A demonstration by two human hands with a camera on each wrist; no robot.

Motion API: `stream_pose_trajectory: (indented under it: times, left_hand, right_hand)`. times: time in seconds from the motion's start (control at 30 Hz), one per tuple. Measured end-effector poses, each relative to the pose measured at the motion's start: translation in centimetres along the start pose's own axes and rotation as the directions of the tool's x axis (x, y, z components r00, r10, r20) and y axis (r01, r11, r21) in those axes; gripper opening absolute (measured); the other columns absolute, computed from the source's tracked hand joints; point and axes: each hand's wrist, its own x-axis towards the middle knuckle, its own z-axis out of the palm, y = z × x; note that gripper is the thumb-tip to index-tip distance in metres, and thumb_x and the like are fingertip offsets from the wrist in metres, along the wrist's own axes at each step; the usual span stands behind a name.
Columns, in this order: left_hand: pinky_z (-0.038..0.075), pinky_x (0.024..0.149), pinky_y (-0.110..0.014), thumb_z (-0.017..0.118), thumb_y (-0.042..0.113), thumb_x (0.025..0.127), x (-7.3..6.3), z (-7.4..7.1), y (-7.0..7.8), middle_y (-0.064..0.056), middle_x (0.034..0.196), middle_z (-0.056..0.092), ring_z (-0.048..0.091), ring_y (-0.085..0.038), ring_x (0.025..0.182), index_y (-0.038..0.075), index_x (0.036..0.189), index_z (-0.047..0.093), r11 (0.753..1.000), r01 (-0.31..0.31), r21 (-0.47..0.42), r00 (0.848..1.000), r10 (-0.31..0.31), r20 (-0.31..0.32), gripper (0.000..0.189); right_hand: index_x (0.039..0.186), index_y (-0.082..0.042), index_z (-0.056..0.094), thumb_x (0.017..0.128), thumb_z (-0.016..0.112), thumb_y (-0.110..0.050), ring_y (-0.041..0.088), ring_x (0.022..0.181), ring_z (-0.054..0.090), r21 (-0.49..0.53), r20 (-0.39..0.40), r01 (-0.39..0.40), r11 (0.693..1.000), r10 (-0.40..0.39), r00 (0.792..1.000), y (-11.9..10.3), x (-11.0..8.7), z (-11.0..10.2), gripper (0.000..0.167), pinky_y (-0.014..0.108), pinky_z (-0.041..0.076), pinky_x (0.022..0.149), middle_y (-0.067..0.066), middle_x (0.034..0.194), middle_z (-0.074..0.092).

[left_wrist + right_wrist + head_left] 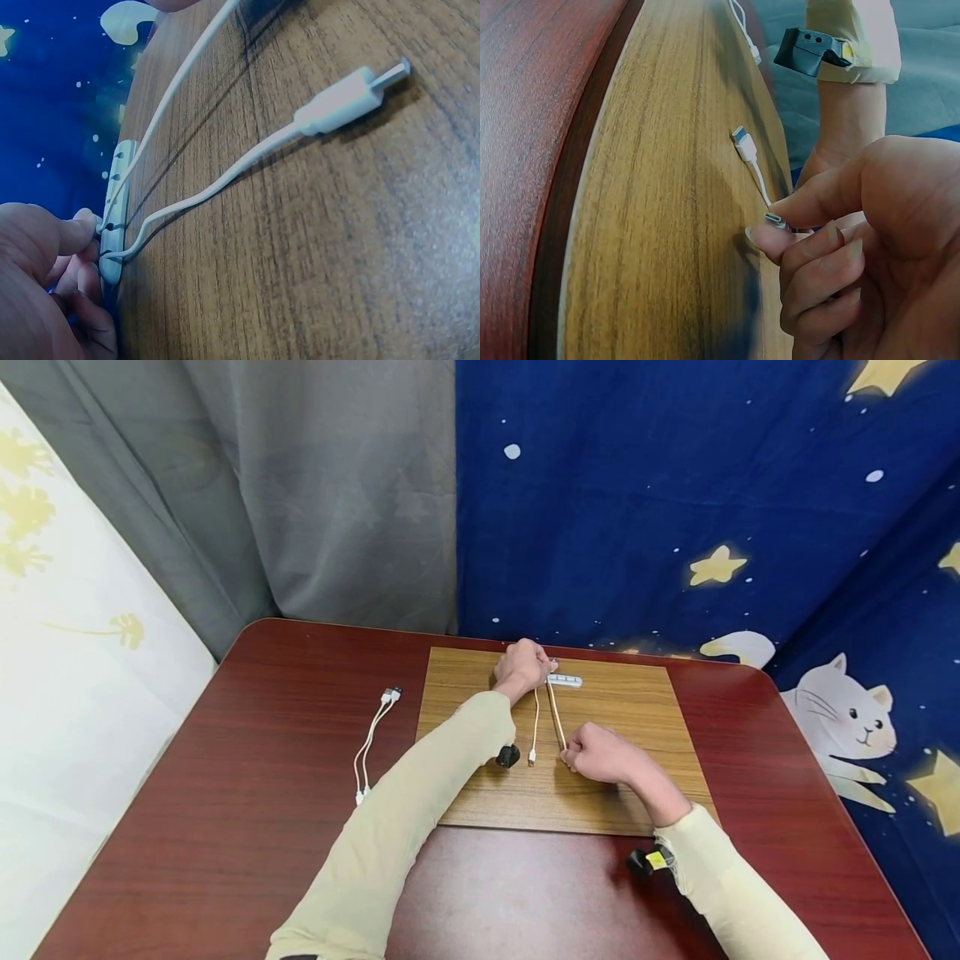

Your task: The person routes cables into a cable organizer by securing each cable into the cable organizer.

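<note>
A white cable clip strip [566, 680] with several slots lies near the far edge of the wood-grain board. My left hand [522, 664] pinches a white charging cable [176, 82] between thumb and finger, right behind a slot of the strip [118, 180]. My right hand [600, 753] grips the near end of that same cable, its USB-C plug [775, 219] showing past the fingertips. The stretch between both hands runs straight, raised over the board. A second white cable [536, 727] passes through the end slot and lies on the board, its plug [341, 101] toward me.
The wood-grain board [495, 802] lies on a dark red table [262, 735]. More white cables [367, 743] lie on the table left of the board. Grey [352, 485] and blue star-patterned curtains [600, 527] hang behind the far edge.
</note>
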Motion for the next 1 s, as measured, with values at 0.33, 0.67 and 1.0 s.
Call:
stream_pose_trajectory:
  times: [0.33, 0.67, 1.0]
  left_hand:
    - [0.048, 0.071, -0.036, 0.071, 0.039, 0.096, -0.1, -0.2, 0.2, 0.008, 0.084, 0.066, 0.060, -0.015, 0.078, 0.024, 0.074, 0.070, 0.998, -0.015, 0.064, 1.000, 0.015, 0.003, 0.027]
    - [0.048, 0.071, -0.039, 0.072, 0.037, 0.096, 0.0, 0.0, 0.3, 0.007, 0.083, 0.064, 0.060, -0.016, 0.078, 0.024, 0.075, 0.068, 0.997, -0.003, 0.074, 1.000, 0.001, 0.026, 0.025]
    - [0.048, 0.071, -0.038, 0.071, 0.038, 0.097, 0.5, 0.1, 0.4, 0.006, 0.083, 0.063, 0.059, -0.016, 0.079, 0.023, 0.077, 0.067, 0.995, -0.005, 0.096, 0.999, -0.001, 0.053, 0.025]
  right_hand:
    - [0.057, -0.016, 0.046, 0.092, 0.061, -0.010, 0.010, 0.049, 0.038, -0.050, 0.060, 0.004, 0.999, -0.001, 0.998, -0.1, 1.0, 0.2, 0.039, 0.027, 0.029, 0.048, -0.006, 0.054, 0.040]
    - [0.057, -0.017, 0.048, 0.087, 0.062, -0.009, 0.009, 0.048, 0.038, -0.073, 0.120, 0.004, 0.997, 0.005, 0.993, -0.5, 1.6, 0.1, 0.034, 0.025, 0.029, 0.048, -0.005, 0.056, 0.047]
    - [0.058, -0.016, 0.047, 0.085, 0.057, -0.005, 0.009, 0.048, 0.037, -0.092, 0.175, -0.009, 0.996, 0.026, 0.984, -0.9, 2.2, -0.1, 0.030, 0.025, 0.030, 0.049, -0.003, 0.057, 0.052]
